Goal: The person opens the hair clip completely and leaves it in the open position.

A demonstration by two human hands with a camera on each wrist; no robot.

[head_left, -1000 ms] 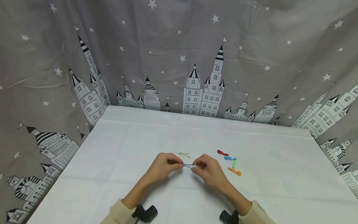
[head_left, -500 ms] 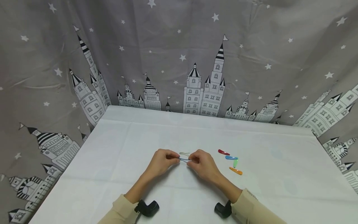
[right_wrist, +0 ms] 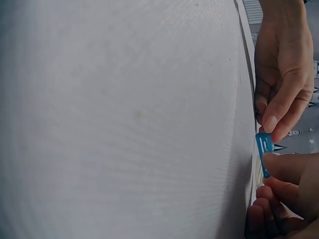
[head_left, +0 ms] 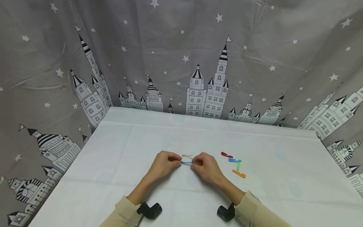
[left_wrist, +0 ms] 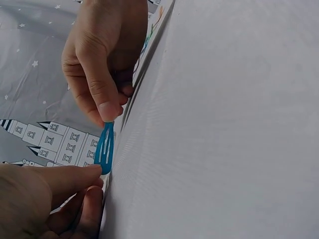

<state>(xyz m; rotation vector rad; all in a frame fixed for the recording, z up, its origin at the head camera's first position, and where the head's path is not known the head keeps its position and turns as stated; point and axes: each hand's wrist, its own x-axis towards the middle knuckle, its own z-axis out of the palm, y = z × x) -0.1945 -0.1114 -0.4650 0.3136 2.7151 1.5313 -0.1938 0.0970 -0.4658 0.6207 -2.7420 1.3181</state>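
Note:
A blue snap hair clip (head_left: pixel 187 163) is stretched between both hands, just above the white table. Thumb and fingertips of my left hand (head_left: pixel 163 164) pinch its wide end, as the left wrist view shows on the blue clip (left_wrist: pixel 104 149). My right hand (head_left: pixel 207 167) pinches the narrow end from the other side; in the right wrist view the slotted face of the clip (right_wrist: pixel 264 143) shows between the hands. Right behind the fingers, a pale clip (head_left: pixel 186 155) lies on the cloth. The fingertips hide both ends of the blue clip.
To the right of the right hand lie a red clip (head_left: pixel 227 154), a second blue clip (head_left: pixel 234 160), a green clip (head_left: pixel 239 165) and an orange clip (head_left: pixel 239 173). A grey curtain (head_left: pixel 170 47) with printed castles hangs behind the white table (head_left: pixel 136 132).
Both hands have shifted slightly forward with the blue clip, nearer the pale clip, and the right hand has come a little closer to the left. The loose clips stay put.

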